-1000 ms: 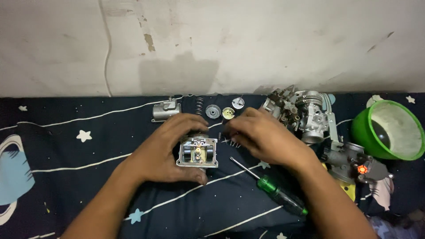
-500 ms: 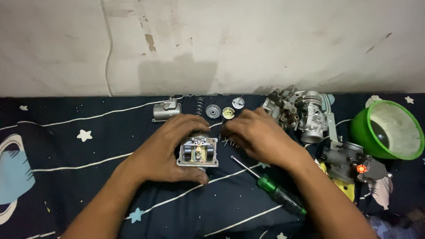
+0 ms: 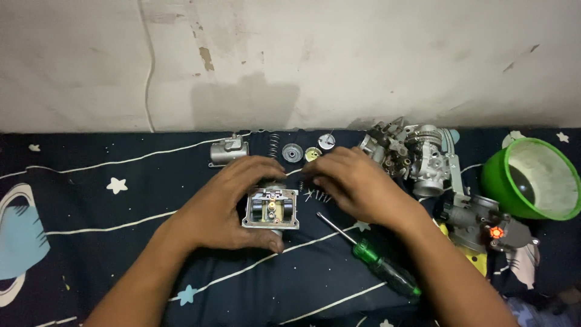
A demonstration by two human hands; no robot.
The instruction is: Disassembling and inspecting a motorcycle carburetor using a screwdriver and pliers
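Little is shifting since half a second ago: both hands are staying over the same spot on the dark blue star-patterned cloth (image 3: 91,242), the right one only easing slightly toward the small parts; at the far left a small silver metal cover (image 3: 228,150) is lying near the wall, well apart from the hands; the left hand (image 3: 227,203) is wrapping its fingers and thumb around the square silver carburettor body with brass fittings (image 3: 270,209), gripping it from the left side and below, open face turned up; behind it a coiled spring (image 3: 273,145), a round grey disc (image 3: 293,152), a small brass-coloured cap (image 3: 312,154) and a round silver cap (image 3: 326,141) are sitting in a row; the right hand (image 3: 357,184) is resting just beside the carburettor body, fingers curled narrow over a cluster of small metal screws (image 3: 315,195), though whether it is pinching one cannot be told; a green-handled screwdriver (image 3: 375,260) is lying below it; further right an assembled silver carburettor (image 3: 411,154) and a green plastic bowl (image 3: 532,178) are sitting.
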